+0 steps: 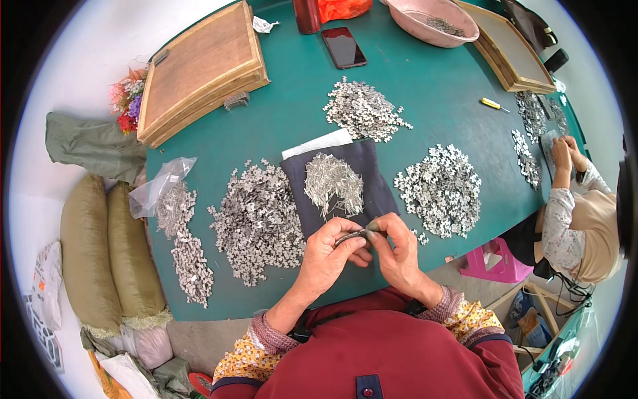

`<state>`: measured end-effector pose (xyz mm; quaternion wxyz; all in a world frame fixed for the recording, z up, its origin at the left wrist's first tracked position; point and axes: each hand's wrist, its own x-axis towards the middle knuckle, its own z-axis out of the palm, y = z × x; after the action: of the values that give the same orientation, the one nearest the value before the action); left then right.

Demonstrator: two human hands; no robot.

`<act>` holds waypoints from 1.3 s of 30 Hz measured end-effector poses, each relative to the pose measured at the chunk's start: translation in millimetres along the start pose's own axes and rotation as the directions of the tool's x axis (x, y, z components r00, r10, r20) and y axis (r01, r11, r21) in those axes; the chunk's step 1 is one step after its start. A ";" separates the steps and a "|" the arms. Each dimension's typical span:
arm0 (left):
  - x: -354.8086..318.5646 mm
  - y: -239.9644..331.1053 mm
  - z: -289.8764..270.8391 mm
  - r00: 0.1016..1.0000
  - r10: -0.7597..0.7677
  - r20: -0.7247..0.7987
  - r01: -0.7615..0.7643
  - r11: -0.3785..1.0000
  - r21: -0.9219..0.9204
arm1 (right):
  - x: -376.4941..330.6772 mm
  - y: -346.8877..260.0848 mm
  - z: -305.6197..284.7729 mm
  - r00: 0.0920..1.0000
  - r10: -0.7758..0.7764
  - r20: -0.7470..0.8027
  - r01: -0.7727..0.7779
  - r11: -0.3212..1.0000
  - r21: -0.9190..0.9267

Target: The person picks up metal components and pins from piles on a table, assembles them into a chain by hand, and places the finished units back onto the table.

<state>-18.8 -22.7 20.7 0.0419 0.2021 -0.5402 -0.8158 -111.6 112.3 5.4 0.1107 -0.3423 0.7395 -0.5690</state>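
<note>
My left hand (325, 256) and my right hand (401, 256) meet at the near edge of the table, both closed on a short dark strip of what look like metal links (353, 235). My fingertips partly hide the strip. Just beyond them a heap of thin metal pins (332, 183) lies on a dark cloth (372, 174). Small silver metal links form a large pile on the left (258, 226), another on the right (440, 191) and a third farther back (362, 110).
Stacked wooden trays (203, 60) stand far left. A phone (343, 48), a pink basin (412, 20) and a yellow-handled screwdriver (493, 104) lie toward the back. More small parts (191, 269) and a plastic bag (159, 189) sit at left. A co-worker (578, 213) works at right.
</note>
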 end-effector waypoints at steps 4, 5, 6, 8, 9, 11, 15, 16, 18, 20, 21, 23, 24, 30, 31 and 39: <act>-0.3 -1.4 -0.2 1.000 0.018 -0.008 -0.018 0.999 0.034 | -2.8 1.5 1.5 1.000 -0.021 0.011 0.021 1.000 -0.018; -0.6 -0.4 0.1 1.000 0.018 -0.009 -0.017 0.999 0.034 | -2.8 2.5 2.4 1.000 -0.029 0.003 0.029 1.000 -0.007; -0.7 1.8 1.1 1.000 0.020 -0.015 -0.019 0.999 0.028 | -2.6 3.3 2.7 0.999 -0.037 -0.005 0.037 0.999 0.005; -0.9 1.1 1.6 1.000 0.021 -0.021 -0.021 1.000 0.020 | -2.2 5.1 0.8 0.999 -0.040 0.007 0.040 0.999 -0.006; -0.9 -1.2 0.1 1.000 0.020 -0.012 -0.020 1.000 0.022 | -1.6 5.5 0.1 0.999 -0.045 0.017 0.045 0.999 -0.016; -0.6 -2.6 -0.3 1.000 0.020 -0.001 -0.020 1.000 0.020 | -1.1 4.9 -2.3 0.999 -0.051 0.013 0.051 0.998 -0.045; 0.2 -3.1 -0.6 1.000 0.007 -0.016 -0.008 0.999 -0.044 | 4.8 2.6 -12.6 0.996 -0.082 0.017 0.084 0.990 -0.116; -0.3 -2.1 -1.1 0.999 -0.011 -0.044 0.008 0.998 -0.065 | 7.9 2.0 -19.0 0.997 -0.079 0.019 0.081 0.988 -0.131; -0.7 -0.6 -4.6 0.997 0.023 -0.076 -0.026 0.999 -0.035 | 13.7 1.7 -34.0 0.995 0.061 -0.077 -0.072 0.988 -0.140; -0.6 -2.5 -7.1 0.996 0.036 -0.087 -0.037 0.999 -0.015 | 12.6 10.2 -55.7 0.990 0.089 -0.109 -0.112 0.968 -0.224; -0.1 -3.9 -9.1 0.996 0.033 -0.077 -0.035 0.999 -0.025 | 10.3 16.3 -63.5 0.990 0.080 -0.119 -0.110 0.958 -0.265; 1.0 -7.2 -11.4 0.998 0.026 -0.062 -0.028 0.999 -0.025 | 2.1 25.1 -76.4 0.998 0.003 -0.058 -0.027 0.909 -0.416; 1.0 -6.0 -11.4 0.998 0.021 -0.056 -0.022 1.000 -0.009 | -2.0 27.1 -79.4 0.998 -0.065 0.020 0.066 0.841 -0.537; 2.9 -11.1 -11.9 0.999 -0.029 -0.032 0.028 0.999 -0.026 | -14.1 29.8 -74.5 0.973 -0.151 0.174 0.230 0.686 -0.691; 2.6 -11.3 -11.6 0.999 -0.029 -0.032 0.028 0.999 -0.026 | -13.8 29.9 -72.2 0.972 -0.159 0.173 0.235 0.663 -0.710; 0.4 -11.6 -14.7 0.998 -0.041 -0.041 0.039 0.998 -0.053 | -5.9 22.4 -69.0 0.959 -0.045 0.280 0.249 0.609 -0.753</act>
<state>-11.9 -30.7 5.2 0.0422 0.2288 -0.5136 -0.8259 -153.9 171.5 6.2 -0.0105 -0.4802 0.8635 -0.1539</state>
